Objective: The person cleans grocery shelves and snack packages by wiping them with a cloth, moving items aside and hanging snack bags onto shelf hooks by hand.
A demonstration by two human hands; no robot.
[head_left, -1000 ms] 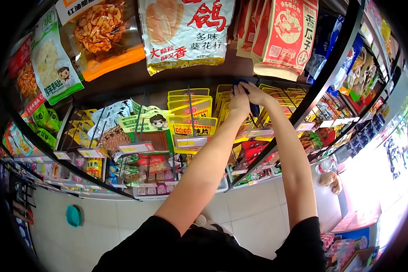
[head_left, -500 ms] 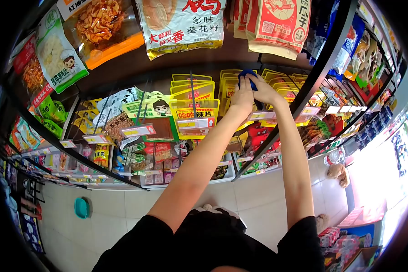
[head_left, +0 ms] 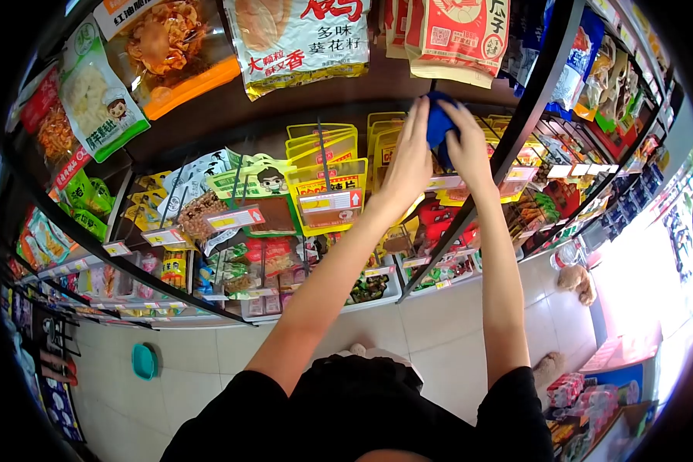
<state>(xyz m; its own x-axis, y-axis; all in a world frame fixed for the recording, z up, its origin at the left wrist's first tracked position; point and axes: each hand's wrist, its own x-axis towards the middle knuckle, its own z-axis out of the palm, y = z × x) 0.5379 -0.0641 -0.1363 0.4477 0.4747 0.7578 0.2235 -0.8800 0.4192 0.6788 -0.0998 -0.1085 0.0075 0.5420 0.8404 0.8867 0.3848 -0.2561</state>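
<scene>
- Between my left hand (head_left: pixel 410 159) and right hand (head_left: pixel 472 146) sat the blue cloth (head_left: pixel 439 122).
- Left fingers lay together against it; grip, I couldn't tell.
- Right fingers clamped on it.
- Left of my fingers hung yellow packets (head_left: pixel 329 202).

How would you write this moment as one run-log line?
left hand: on blue item | right hand: on same blue item | nearby: yellow packets on rack
</scene>
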